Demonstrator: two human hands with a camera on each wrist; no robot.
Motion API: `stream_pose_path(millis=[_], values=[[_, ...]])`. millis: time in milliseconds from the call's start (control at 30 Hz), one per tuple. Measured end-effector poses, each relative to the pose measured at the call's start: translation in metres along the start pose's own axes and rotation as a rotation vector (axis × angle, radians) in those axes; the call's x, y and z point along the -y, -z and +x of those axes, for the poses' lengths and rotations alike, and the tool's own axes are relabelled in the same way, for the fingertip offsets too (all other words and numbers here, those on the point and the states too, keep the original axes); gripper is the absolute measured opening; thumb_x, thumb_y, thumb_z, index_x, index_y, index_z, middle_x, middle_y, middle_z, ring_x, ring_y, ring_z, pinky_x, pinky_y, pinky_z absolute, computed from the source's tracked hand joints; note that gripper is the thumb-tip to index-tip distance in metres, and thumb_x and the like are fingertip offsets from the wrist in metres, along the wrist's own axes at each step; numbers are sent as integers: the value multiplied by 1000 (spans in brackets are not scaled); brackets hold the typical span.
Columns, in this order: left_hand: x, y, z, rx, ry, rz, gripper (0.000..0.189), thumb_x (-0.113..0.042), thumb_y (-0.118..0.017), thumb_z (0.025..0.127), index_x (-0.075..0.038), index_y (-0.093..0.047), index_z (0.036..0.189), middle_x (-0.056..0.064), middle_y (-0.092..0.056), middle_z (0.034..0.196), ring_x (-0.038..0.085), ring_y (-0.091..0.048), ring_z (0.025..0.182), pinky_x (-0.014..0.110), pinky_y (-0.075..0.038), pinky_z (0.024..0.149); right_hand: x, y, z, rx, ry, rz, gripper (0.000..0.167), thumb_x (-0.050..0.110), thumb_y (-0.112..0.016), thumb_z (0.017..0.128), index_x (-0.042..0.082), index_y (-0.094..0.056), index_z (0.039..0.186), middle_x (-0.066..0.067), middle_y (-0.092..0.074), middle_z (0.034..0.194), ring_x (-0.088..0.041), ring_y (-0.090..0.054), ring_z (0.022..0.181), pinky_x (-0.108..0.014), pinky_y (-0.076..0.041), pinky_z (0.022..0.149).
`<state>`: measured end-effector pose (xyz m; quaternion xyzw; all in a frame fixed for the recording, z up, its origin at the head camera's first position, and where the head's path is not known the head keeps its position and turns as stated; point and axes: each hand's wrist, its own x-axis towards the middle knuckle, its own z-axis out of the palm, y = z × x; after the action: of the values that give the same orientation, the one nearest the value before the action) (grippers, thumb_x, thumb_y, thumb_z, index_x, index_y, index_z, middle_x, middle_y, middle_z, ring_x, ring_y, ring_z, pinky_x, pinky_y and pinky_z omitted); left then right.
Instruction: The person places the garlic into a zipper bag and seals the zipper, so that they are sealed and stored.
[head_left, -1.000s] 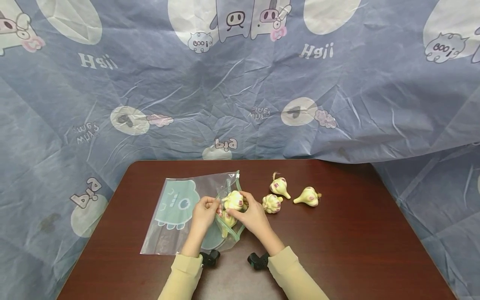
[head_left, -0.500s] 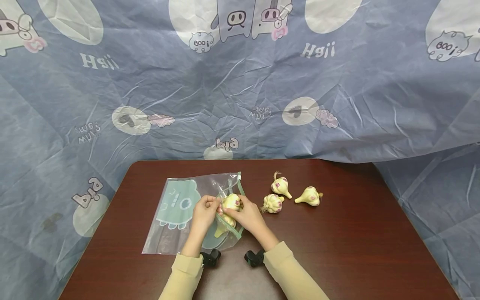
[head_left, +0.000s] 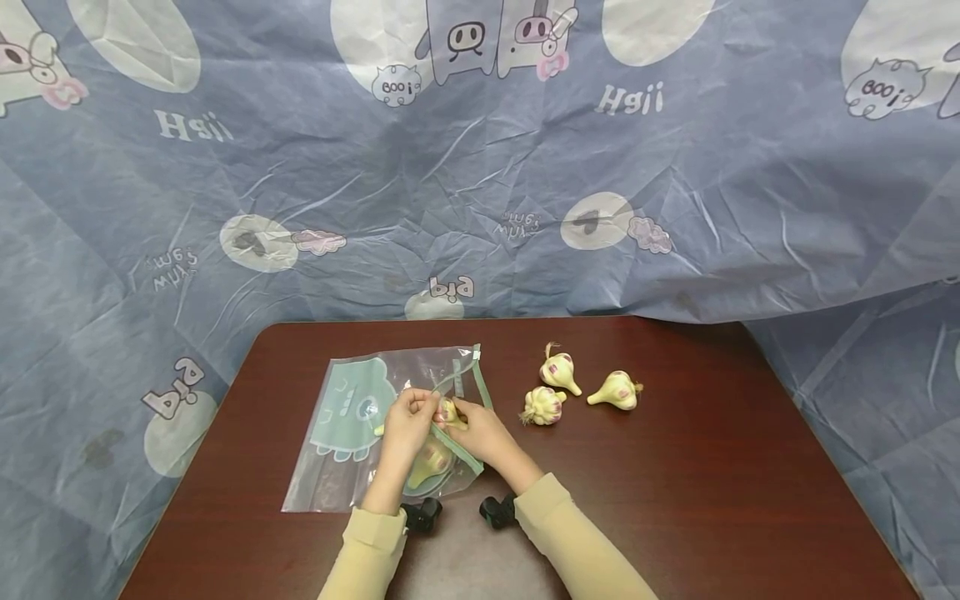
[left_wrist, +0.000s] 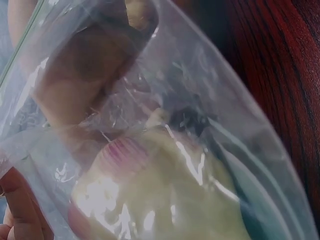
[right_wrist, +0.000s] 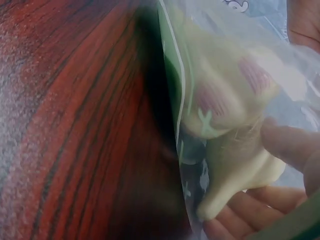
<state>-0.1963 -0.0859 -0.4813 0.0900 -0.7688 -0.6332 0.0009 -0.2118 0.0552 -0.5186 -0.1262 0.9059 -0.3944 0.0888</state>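
Observation:
A clear zip bag [head_left: 307, 475] with a green cartoon print lies on the table, its green-edged mouth facing right. My left hand [head_left: 407, 423] pinches the upper layer of that mouth. Reaching into the opening, my right hand [head_left: 483, 432] holds a garlic bulb [head_left: 452, 412]; the right wrist view shows the thumb [right_wrist: 290, 145] and fingers round this bulb [right_wrist: 242, 172]. Another garlic bulb [head_left: 431, 462] lies inside the bag, seen through the plastic. A pale stem [head_left: 378, 430] pokes out left of my left hand, its bulb hidden. In the left wrist view, a bulb [left_wrist: 165, 195] fills the lower part behind plastic.
Three loose garlic bulbs, an upper one [head_left: 559, 371], a lower one [head_left: 543, 406] and a right one [head_left: 617, 391], lie right of the bag on the dark red table [head_left: 675, 500]. A patterned blue cloth [head_left: 480, 183] hangs behind the table.
My right hand has moved left into the bag mouth, carrying the garlic bulb. The bulb lower in the bag has shifted down and left. My left hand stays on the bag's edge.

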Motion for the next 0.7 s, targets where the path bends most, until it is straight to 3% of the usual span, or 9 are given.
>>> stream_pose_path(millis=[133, 267, 700], values=[[0, 1, 0, 3, 5, -19, 19, -16, -62, 97, 2, -59, 99, 8, -68, 75, 6, -60, 57, 16, -47, 54, 1, 2, -2, -1, 12, -26, 60, 32, -65, 95, -2, -50, 140, -21, -63, 129, -34, -62, 117, -47, -53, 94], [1, 1, 1, 4, 8, -14, 18, -17, -62, 97, 1, -60, 99, 5, -66, 73, 7, -60, 58, 16, -47, 57, 2, 9, -8, -65, 33, -22, 54, 33, -67, 93, 1, -56, 135, -18, -64, 128, -32, -63, 115, -46, -54, 92], [4, -1, 3, -10, 2, -32, 17, -15, -61, 97, 2, -60, 98, 2, -66, 72, 9, -63, 57, 17, -52, 57, 3, 62, -41, -285, 80, 108, 35, 21, -71, 91, 7, -67, 123, -11, -67, 119, -32, -66, 111, -48, -54, 92]])
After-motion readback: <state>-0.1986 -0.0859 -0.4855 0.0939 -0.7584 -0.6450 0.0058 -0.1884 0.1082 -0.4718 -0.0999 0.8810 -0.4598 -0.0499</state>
